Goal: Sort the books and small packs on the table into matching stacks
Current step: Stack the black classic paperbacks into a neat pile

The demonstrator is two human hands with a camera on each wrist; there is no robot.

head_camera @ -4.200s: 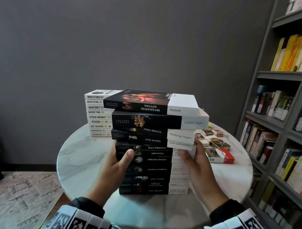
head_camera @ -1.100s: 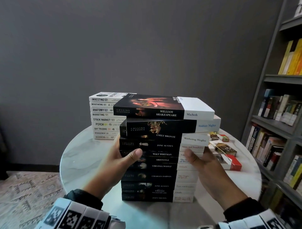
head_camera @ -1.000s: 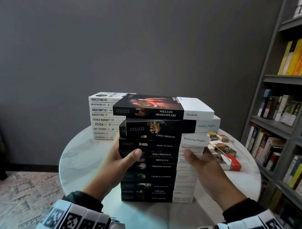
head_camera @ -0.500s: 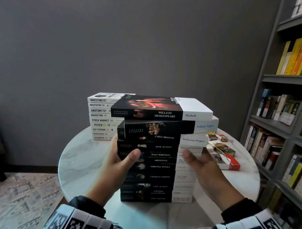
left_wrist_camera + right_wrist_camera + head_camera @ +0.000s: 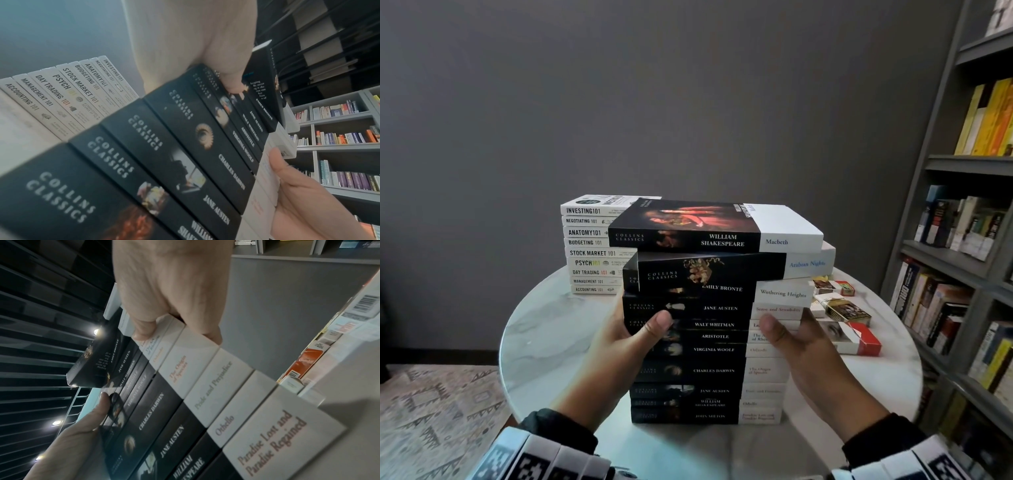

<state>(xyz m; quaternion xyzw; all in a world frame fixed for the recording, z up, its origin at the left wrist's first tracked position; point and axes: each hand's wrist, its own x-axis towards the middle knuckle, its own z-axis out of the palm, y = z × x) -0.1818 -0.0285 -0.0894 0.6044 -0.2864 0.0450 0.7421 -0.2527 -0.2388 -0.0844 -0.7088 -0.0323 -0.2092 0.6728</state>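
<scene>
Marble-topped round table (image 5: 544, 329) before a grey wall. Left hand (image 5: 625, 346) and right hand (image 5: 796, 342) clamp the black Collins Classics stack (image 5: 709, 370) at mid-height, thumbs pinching the spines near Walt Whitman and Aristotle.

Risk, in my judgement: the upper books, Macbeth (image 5: 717, 228) and Arabian Nights (image 5: 739, 269), overhang skewed and could slide off if the stack is jolted.

Behind stands the white 101 stack (image 5: 589, 248): Investing, Anatomy, Psych. Small packs (image 5: 847, 317) lie unsorted at right; their labels are unreadable.
</scene>
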